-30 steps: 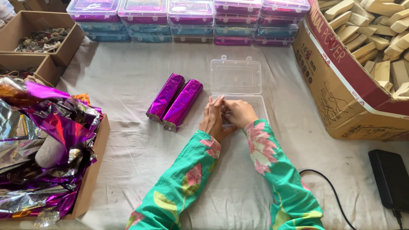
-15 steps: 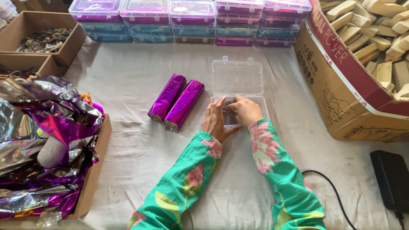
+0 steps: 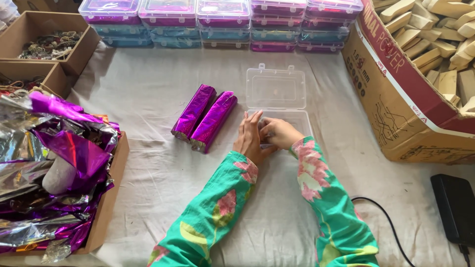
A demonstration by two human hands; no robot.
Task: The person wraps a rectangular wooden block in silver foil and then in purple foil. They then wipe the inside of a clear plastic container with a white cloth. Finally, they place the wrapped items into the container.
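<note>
1. Clear plastic box (image 3: 279, 106) lies open on the cloth-covered surface (image 3: 148, 99), lid flat at the far side, tray near the person
2. Left hand (image 3: 249, 136) rests flat, fingers together, against the tray's left edge
3. Right hand (image 3: 278, 132) is curled inside the tray; whether its grip is clamped on something small I cannot tell, the fingers hide it
4. To do this well, I think the left hand should press the tray so it does not slide while the right hand works inside
5. Two purple foil bars (image 3: 204, 118) lie side by side just left of the box, touching each other, near the left hand
6. Keep the sleeves off the lid so it stays flat
</note>
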